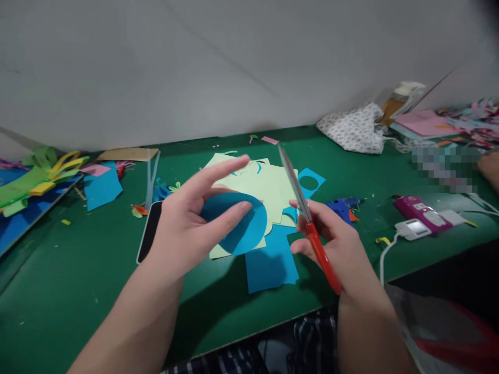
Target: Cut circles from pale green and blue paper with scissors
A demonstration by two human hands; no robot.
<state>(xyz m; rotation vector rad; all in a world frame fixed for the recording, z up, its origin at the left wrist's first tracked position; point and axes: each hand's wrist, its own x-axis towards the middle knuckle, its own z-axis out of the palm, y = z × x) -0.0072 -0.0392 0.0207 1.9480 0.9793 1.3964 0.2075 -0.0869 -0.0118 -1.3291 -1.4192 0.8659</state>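
My left hand (195, 223) pinches a round disc of blue paper (241, 228) between the thumb on top and fingers hidden beneath; the index finger stretches out above it. In my right hand (331, 228) is a pair of scissors (298, 189) with red handles, blades pointing up and away, apart from the disc. Under both hands lies a pile of pale green paper (265, 187). A blue paper sheet (271, 265) with cut edges rests at the near side of the pile. A blue scrap with a round hole (319, 178) lies to the right.
A phone (150, 234) lies partly behind my left wrist. Green and yellow paper strips (42, 176) and a blue piece (103, 187) are at left. At right are a patterned cloth pouch (353, 127), a purple device (421, 213) with a white cable, pink paper (424, 124) and another person's hand (489, 169).
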